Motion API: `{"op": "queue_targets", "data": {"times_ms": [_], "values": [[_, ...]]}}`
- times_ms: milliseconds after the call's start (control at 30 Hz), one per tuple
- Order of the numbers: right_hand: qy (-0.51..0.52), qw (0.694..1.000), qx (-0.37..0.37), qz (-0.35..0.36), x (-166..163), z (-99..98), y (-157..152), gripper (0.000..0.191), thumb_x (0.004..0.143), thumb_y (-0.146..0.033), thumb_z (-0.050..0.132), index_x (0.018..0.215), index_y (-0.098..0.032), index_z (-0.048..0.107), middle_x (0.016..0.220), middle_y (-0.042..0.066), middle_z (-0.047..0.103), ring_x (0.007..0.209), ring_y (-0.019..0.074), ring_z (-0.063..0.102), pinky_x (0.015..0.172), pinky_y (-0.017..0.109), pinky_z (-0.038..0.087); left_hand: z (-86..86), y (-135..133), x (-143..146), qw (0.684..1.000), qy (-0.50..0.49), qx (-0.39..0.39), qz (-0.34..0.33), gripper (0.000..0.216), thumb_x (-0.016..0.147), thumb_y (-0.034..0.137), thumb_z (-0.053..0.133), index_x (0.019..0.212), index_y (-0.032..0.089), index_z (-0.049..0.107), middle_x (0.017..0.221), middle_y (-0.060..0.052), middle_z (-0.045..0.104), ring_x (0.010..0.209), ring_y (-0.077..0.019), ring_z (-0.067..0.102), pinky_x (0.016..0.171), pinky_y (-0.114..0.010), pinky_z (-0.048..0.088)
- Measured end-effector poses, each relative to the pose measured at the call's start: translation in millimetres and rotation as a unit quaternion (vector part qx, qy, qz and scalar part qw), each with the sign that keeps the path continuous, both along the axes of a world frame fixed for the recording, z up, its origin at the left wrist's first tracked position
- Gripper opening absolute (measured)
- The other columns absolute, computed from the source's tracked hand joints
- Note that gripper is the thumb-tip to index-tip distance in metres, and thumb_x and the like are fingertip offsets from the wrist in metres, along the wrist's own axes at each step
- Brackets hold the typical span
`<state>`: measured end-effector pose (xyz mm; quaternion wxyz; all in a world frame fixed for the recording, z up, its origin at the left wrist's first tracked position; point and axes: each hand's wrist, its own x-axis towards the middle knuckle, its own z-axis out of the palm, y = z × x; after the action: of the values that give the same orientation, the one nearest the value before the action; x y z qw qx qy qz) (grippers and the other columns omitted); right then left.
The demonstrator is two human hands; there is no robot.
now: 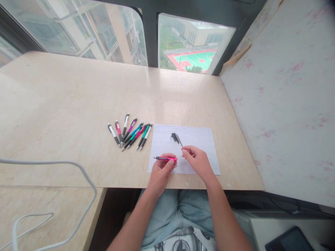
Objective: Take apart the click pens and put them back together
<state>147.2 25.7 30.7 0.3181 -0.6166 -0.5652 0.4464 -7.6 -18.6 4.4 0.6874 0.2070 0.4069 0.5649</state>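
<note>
Pen (165, 159) is gripped by left fingers (170, 165) over paper (200, 137) while right fingers (187, 155) pinch thin black rod (179, 141), so part-handling seems in hand, and next move probably needs careful aligning.

Pens (137, 135) lie on a desk (78, 97) before a window (188, 38), left of a paper sheet (199, 139). Small pieces (175, 137) rest on the sheet beyond the pen (161, 158) in the left hand (162, 170), beside the rod (179, 141) in the right hand (198, 162). A wall (285, 104) stands at right.
</note>
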Motion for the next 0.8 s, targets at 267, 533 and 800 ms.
{"op": "queue_targets", "data": {"times_ms": [267,533,800], "values": [[0.315,0.935,-0.150,-0.067,-18,-13.7,-39,0.031,0.080,-0.048,0.066,0.089,-0.017,0.065,0.072,0.002,0.062,0.059,0.0128,0.054,0.049,0.023,0.040,7.8,-2,7,0.991,0.132,0.036,0.006,0.020,0.077,0.027,0.077,0.087,0.018,0.063,0.087,-0.004,0.069,0.081,-0.0184,0.064,0.080,-0.031,0.049],[0.379,0.904,-0.184,-0.065,-18,-6.2,-42,0.027,0.078,-0.044,0.068,0.083,-0.017,0.066,0.064,0.000,0.056,0.058,0.0122,0.049,0.050,0.023,0.038,17.4,-11,5,0.950,0.305,0.062,-0.012,0.016,0.078,0.030,0.075,0.087,0.019,0.066,0.077,-0.002,0.067,0.072,-0.0173,0.062,0.071,-0.028,0.047],[0.371,0.912,-0.165,-0.058,-10,-6.2,-46,0.021,0.080,-0.038,0.066,0.084,-0.018,0.065,0.073,0.000,0.059,0.058,0.0104,0.049,0.048,0.022,0.034,25.4,-7,10,0.963,0.268,0.034,0.010,0.020,0.077,0.032,0.076,0.086,0.019,0.063,0.076,0.000,0.063,0.066,-0.0132,0.057,0.064,-0.025,0.045]]}}
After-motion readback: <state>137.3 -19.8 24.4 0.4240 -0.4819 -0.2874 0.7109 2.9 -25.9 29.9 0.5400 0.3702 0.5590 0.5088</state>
